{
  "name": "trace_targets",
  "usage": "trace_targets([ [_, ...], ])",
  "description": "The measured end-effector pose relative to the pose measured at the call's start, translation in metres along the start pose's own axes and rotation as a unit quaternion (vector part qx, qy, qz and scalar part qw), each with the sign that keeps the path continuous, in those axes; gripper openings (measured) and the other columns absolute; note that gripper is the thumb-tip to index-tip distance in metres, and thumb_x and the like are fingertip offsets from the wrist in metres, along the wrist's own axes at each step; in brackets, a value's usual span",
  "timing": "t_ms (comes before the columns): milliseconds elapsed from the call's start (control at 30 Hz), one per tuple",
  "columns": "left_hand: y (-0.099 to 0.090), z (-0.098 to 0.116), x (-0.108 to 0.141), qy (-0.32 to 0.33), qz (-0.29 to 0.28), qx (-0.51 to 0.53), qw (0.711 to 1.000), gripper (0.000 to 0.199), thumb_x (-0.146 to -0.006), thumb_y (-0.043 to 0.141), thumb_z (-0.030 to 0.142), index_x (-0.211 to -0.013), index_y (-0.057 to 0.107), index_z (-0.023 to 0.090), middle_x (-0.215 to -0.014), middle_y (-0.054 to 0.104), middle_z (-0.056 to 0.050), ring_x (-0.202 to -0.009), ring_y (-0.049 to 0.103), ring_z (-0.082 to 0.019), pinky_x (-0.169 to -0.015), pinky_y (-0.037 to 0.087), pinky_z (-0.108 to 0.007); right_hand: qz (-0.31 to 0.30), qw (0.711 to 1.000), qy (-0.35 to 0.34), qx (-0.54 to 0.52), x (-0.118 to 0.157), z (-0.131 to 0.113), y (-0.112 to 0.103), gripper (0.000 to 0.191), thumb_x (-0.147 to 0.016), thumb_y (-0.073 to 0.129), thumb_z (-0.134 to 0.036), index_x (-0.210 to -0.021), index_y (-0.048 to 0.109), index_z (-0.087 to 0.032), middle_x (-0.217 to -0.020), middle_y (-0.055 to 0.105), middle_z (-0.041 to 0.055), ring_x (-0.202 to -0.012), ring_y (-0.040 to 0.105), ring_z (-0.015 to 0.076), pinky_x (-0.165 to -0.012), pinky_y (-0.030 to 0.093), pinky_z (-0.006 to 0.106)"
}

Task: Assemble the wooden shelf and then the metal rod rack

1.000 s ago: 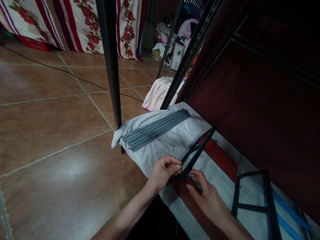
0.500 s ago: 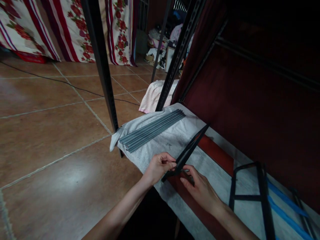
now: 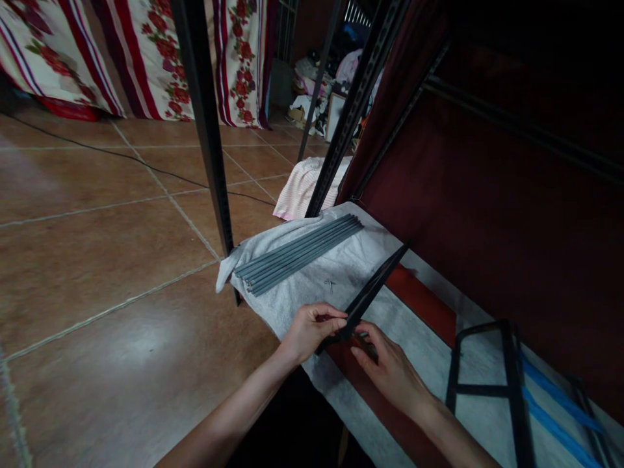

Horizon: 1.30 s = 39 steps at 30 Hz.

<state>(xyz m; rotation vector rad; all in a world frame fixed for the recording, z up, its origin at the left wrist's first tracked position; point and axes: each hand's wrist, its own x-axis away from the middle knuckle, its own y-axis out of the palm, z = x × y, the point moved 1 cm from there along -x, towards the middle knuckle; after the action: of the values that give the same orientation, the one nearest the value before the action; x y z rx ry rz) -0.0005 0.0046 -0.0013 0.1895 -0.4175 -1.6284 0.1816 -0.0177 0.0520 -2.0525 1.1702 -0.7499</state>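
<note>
A black metal frame (image 3: 373,286) stands tilted over the cloth, seen nearly edge-on, its far end pointing away to the right. My left hand (image 3: 314,328) pinches its near left side between thumb and fingertips. On the opposite side, my right hand (image 3: 383,354) has its fingers curled at the frame's lower part, around something small that I cannot make out. Just beyond my left hand, a small metal screw or key-like piece (image 3: 330,284) lies on the cloth. Several grey metal rods (image 3: 299,253) lie side by side behind it.
A grey-white cloth (image 3: 287,315) covers the low surface, with a reddish-brown panel (image 3: 424,299) on it. Another black frame (image 3: 482,390) and blue strips (image 3: 560,416) lie at right. Black uprights (image 3: 207,123) stand at the surface's corners. Tiled floor (image 3: 121,260) extends left.
My view has shifted slightly. Both hands stay at the black frame, which has turned a little and looks narrower. The rods and the small metal piece lie as before.
</note>
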Motion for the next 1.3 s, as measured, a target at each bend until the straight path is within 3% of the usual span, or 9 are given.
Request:
trace_targets([
  [333, 0.0, -0.005, 0.002, -0.001, -0.008, -0.009, 1.0, 0.024, -0.069, 0.081, 0.038, -0.076, 0.079, 0.016, -0.066, 0.069, -0.003, -0.059, 0.056, -0.012, -0.058, 0.045, -0.023, 0.029, 0.995, -0.013, 0.097, 0.0, -0.01, -0.001, 0.016, -0.096, 0.046, -0.028, -0.104, 0.06, -0.027, -0.102, 0.062, 0.0022, -0.094, 0.064, 0.0192, -0.081, 0.051, 0.034],
  [600, -0.002, -0.001, 0.001, 0.068, -0.041, -0.043, 0.996, 0.024, -0.071, 0.08, 0.038, -0.079, 0.079, 0.017, -0.076, 0.071, -0.006, -0.071, 0.061, -0.016, -0.067, 0.048, -0.025, 0.069, 0.993, 0.002, 0.101, 0.001, -0.006, 0.007, 0.013, -0.095, 0.049, -0.03, -0.095, 0.061, -0.024, -0.095, 0.065, 0.0024, -0.09, 0.064, 0.0201, -0.079, 0.049, 0.034],
  [833, -0.004, -0.008, 0.004, 0.068, -0.051, -0.004, 0.996, 0.017, -0.071, 0.08, 0.033, -0.069, 0.076, 0.017, -0.091, 0.074, -0.009, -0.086, 0.066, -0.02, -0.08, 0.051, -0.029, 0.097, 0.991, 0.001, 0.088, 0.0, -0.003, 0.009, 0.009, -0.093, 0.053, -0.027, -0.095, 0.062, -0.024, -0.096, 0.067, 0.002, -0.089, 0.066, 0.0193, -0.078, 0.048, 0.032],
  [900, -0.002, -0.006, 0.006, 0.05, -0.044, 0.012, 0.998, 0.017, -0.073, 0.079, 0.033, -0.081, 0.077, 0.017, -0.094, 0.075, -0.009, -0.089, 0.067, -0.02, -0.083, 0.05, -0.03, 0.104, 0.991, -0.004, 0.085, 0.0, -0.004, 0.007, 0.009, -0.092, 0.055, -0.027, -0.096, 0.063, -0.024, -0.096, 0.068, 0.0016, -0.09, 0.066, 0.019, -0.077, 0.048, 0.032],
  [1000, 0.002, -0.003, 0.008, 0.02, -0.03, 0.026, 0.999, 0.034, -0.077, 0.075, 0.036, -0.106, 0.074, 0.018, -0.097, 0.075, -0.009, -0.09, 0.067, -0.019, -0.085, 0.049, -0.029, 0.108, 0.991, -0.006, 0.082, 0.0, -0.005, 0.006, 0.01, -0.091, 0.056, -0.027, -0.097, 0.064, -0.024, -0.097, 0.069, 0.002, -0.09, 0.066, 0.0191, -0.076, 0.048, 0.03],
  [1067, 0.006, -0.002, 0.009, 0.016, -0.004, 0.012, 1.0, 0.034, -0.075, 0.076, 0.041, -0.099, 0.074, 0.016, -0.09, 0.074, -0.008, -0.084, 0.066, -0.018, -0.079, 0.049, -0.027, 0.109, 0.991, -0.009, 0.079, 0.0, -0.004, 0.006, 0.011, -0.091, 0.056, -0.026, -0.097, 0.064, -0.024, -0.098, 0.069, 0.0024, -0.091, 0.066, 0.019, -0.077, 0.048, 0.03],
  [1167, 0.012, -0.005, 0.008, 0.018, 0.036, -0.019, 0.999, 0.034, -0.07, 0.079, 0.048, -0.071, 0.07, 0.015, -0.066, 0.066, -0.002, -0.064, 0.057, -0.012, -0.064, 0.044, -0.023, 0.112, 0.991, -0.012, 0.074, -0.001, -0.003, 0.006, 0.01, -0.089, 0.057, -0.025, -0.096, 0.064, -0.024, -0.098, 0.07, 0.0025, -0.092, 0.066, 0.019, -0.079, 0.048, 0.03],
  [1300, 0.012, -0.003, 0.008, 0.026, 0.03, -0.05, 0.998, 0.04, -0.066, 0.08, 0.052, -0.062, 0.065, 0.015, -0.058, 0.058, 0.001, -0.056, 0.049, -0.01, -0.057, 0.039, -0.022, 0.114, 0.991, -0.017, 0.072, 0.0, -0.003, 0.006, 0.01, -0.091, 0.054, -0.025, -0.095, 0.064, -0.023, -0.096, 0.07, 0.0028, -0.094, 0.067, 0.0192, -0.08, 0.048, 0.03],
])
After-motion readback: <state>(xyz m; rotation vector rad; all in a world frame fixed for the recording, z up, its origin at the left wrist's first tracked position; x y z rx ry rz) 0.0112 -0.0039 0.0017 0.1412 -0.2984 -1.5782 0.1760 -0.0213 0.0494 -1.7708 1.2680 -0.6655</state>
